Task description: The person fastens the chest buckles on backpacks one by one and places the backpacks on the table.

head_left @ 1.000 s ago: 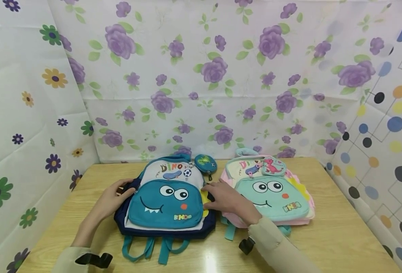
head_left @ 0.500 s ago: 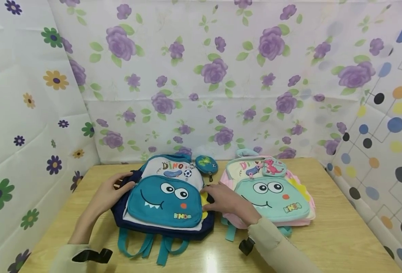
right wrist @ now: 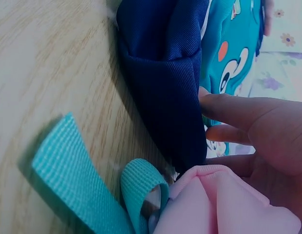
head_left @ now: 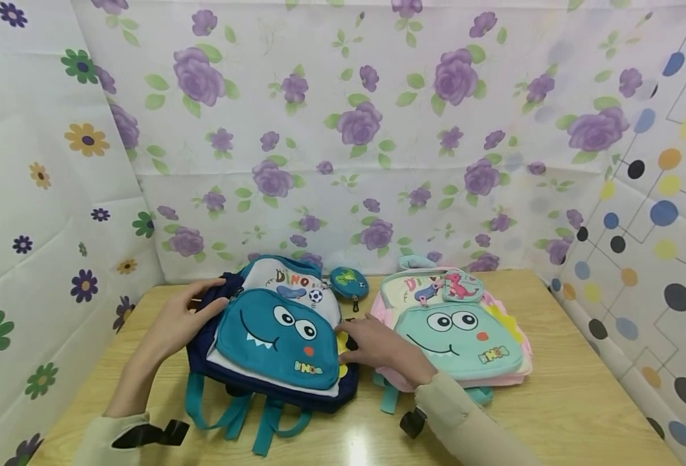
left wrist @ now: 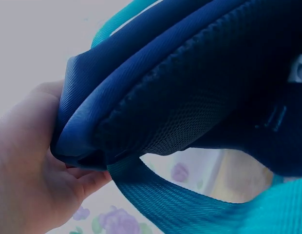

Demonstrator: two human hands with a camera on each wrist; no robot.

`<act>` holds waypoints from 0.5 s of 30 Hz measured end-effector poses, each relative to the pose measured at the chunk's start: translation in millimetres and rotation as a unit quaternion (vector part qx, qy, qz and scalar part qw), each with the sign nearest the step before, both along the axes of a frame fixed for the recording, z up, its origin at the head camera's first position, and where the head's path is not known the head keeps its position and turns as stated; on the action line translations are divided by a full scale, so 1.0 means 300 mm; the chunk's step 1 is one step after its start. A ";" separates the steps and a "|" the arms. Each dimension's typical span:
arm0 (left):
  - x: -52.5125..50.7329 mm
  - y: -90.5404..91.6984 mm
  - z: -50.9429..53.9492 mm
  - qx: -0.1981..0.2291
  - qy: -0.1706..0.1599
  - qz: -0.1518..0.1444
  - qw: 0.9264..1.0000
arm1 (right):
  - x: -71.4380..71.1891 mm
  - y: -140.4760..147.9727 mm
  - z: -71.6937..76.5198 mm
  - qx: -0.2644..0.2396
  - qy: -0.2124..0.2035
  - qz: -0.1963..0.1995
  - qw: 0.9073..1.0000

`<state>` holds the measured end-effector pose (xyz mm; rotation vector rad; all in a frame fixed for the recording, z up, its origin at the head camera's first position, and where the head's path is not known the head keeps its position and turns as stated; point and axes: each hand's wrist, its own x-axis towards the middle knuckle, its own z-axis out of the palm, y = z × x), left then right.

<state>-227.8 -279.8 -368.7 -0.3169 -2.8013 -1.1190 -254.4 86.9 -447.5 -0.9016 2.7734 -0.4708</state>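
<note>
A blue dinosaur backpack (head_left: pixel 279 336) sits left of centre on the wooden surface (head_left: pixel 587 388), askew, its smiling front facing up and its teal straps (head_left: pixel 265 424) trailing toward the near edge. The left hand (head_left: pixel 174 323) grips its left side, thumb toward the front and the other fingers behind the navy edge. The right hand (head_left: pixel 380 343) is at the opposite side, fingers touching it beside the yellow spikes (head_left: pixel 342 342); whether they pinch the fabric cannot be told. Just to the right lies a mint and pink backpack (head_left: pixel 459 356), a dragon pouch (head_left: pixel 462 287) on its upper front. A round blue pouch (head_left: pixel 349 283) rests at the blue backpack's far right corner. Purple-flowered cloth (head_left: pixel 320 145) hangs at the far side.
</note>
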 end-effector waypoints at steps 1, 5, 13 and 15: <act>0.001 0.002 0.007 0.003 0.001 -0.002 1.000 | 0.001 -0.003 -0.001 -0.001 0.000 -0.001 1.000; 0.007 0.012 0.032 0.014 0.007 -0.013 1.000 | 0.004 -0.011 -0.001 0.001 -0.003 -0.005 1.000; 0.013 0.038 0.082 0.030 0.031 -0.042 0.998 | 0.011 -0.031 -0.005 0.020 0.004 -0.015 1.000; 0.012 0.044 0.095 0.029 0.030 -0.042 0.998 | 0.013 -0.036 -0.006 0.022 0.012 -0.018 1.000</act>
